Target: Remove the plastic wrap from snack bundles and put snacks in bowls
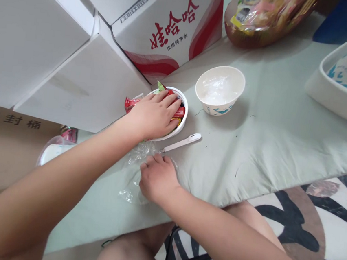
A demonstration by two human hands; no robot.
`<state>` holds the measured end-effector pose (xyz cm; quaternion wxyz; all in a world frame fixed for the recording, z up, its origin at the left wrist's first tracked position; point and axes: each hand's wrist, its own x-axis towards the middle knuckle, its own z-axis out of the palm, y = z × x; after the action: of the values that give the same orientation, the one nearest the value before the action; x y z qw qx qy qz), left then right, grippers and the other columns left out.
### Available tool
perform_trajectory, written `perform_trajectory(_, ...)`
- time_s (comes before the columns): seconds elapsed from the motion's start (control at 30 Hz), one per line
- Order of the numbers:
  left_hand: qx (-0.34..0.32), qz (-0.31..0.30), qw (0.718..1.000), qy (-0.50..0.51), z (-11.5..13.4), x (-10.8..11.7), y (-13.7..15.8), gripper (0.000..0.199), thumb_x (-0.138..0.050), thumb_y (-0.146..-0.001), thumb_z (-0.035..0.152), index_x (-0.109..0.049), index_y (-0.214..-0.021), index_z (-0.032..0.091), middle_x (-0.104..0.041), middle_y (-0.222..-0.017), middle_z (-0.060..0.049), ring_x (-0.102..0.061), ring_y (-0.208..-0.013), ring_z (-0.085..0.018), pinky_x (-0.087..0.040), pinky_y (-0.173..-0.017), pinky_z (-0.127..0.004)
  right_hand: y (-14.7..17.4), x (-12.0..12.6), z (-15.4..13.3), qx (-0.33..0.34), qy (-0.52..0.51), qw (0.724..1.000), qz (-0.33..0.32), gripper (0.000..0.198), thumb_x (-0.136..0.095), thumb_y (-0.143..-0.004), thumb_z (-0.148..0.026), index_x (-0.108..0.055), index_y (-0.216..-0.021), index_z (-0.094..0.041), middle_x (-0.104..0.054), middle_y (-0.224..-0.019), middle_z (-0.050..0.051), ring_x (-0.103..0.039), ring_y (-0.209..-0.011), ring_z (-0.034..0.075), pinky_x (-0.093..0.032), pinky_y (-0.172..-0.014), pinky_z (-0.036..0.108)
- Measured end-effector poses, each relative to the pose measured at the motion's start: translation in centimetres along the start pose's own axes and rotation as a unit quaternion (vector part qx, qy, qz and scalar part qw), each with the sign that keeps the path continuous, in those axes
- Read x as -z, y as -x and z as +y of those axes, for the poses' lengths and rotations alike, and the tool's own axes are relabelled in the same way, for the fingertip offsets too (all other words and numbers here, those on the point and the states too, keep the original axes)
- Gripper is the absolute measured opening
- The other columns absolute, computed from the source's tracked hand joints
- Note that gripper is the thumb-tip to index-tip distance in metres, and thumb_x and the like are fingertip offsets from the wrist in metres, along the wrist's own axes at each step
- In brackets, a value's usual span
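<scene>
My left hand [156,114] lies with fingers spread over a white bowl [185,106] filled with small wrapped snacks. Red packets [179,112] and a green one show around the fingers; the palm hides the rest. Below it, my right hand [159,179] is closed with its fingers curled on a crinkled clear plastic bag [131,187] that lies on the table. A slim white utility knife [183,142] rests just beyond the right fingertips, beside the bowl. Further right stands a white paper bowl [218,105] with a blue pattern and clear plastic inside.
White cartons [170,31] with red print stand along the back left. A basket of packaged food [253,35] sits at the back, and a white tray [332,100] at the right. A clear tub [53,151] is behind my left forearm. The cloth-covered table's front edge [247,196] runs above my legs.
</scene>
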<state>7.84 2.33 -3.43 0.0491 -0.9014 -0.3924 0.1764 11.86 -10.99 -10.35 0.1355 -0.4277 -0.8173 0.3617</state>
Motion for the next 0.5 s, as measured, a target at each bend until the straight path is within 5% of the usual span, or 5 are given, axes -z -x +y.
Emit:
perform_trajectory(0.1, 0.010, -0.025, 1.000, 0.014, 0.1, 0.4, -0.3, 0.059, -0.047, -0.097, 0.033, -0.050, -0.149, 0.005, -0.051, -0.155, -0.020, -0.039, -0.150, -0.042, -0.034, -0.122, -0.058, 0.0, 0.2, -0.1, -0.005, 0.003, 1.000, -0.003, 0.031, -0.054, -0.091, -0.020, -0.074, -0.113, -0.013, -0.071, -0.120, 0.017, -0.058, -0.119, 0.028, -0.047, -0.095, 0.042)
perform_trajectory(0.23, 0.025, 0.005, 0.997, 0.070, -0.2, 2.4, 0.9, 0.065, -0.055, -0.094, 0.043, -0.046, -0.153, 0.019, -0.042, -0.164, -0.012, -0.029, -0.156, -0.041, -0.024, -0.125, -0.063, -0.2, 0.0, -0.4, -0.011, -0.001, 1.000, -0.001, 0.031, -0.053, -0.092, -0.021, -0.074, -0.113, -0.014, -0.070, -0.123, 0.017, -0.058, -0.122, 0.028, -0.047, -0.096, 0.042)
perform_trajectory(0.37, 0.030, 0.249, 0.958, 0.136, 0.8, 3.5, 6.1, 0.049, -0.056, -0.095, 0.037, -0.056, -0.141, 0.021, -0.055, -0.152, -0.010, -0.046, -0.147, -0.033, -0.032, -0.124, -0.058, -0.1, -0.3, -0.7, -0.011, 0.004, 1.000, 0.019, 0.032, -0.051, -0.094, -0.023, -0.072, -0.116, -0.014, -0.070, -0.124, 0.017, -0.057, -0.124, 0.030, -0.047, -0.097, 0.043)
perform_trajectory(0.43, 0.102, 0.412, 0.883, 0.199, 1.9, 1.6, 10.1, 0.027, -0.053, -0.097, 0.033, -0.064, -0.121, 0.029, -0.068, -0.123, -0.005, -0.063, -0.123, -0.025, -0.050, -0.109, -0.051, 0.2, -0.3, -0.8, -0.011, 0.007, 1.000, 0.029, 0.032, -0.050, -0.094, -0.022, -0.072, -0.116, -0.014, -0.070, -0.121, 0.017, -0.059, -0.121, 0.030, -0.047, -0.096, 0.042)
perform_trajectory(0.5, 0.215, 0.454, 0.827, 0.254, 3.0, -2.1, 14.2, 0.017, -0.050, -0.098, 0.033, -0.066, -0.105, 0.034, -0.068, -0.098, -0.003, -0.068, -0.099, -0.024, -0.058, -0.092, -0.051, 0.7, -0.3, -0.8, -0.010, 0.007, 0.999, 0.034, 0.031, -0.051, -0.093, -0.020, -0.073, -0.114, -0.014, -0.071, -0.118, 0.016, -0.062, -0.117, 0.029, -0.047, -0.096, 0.042)
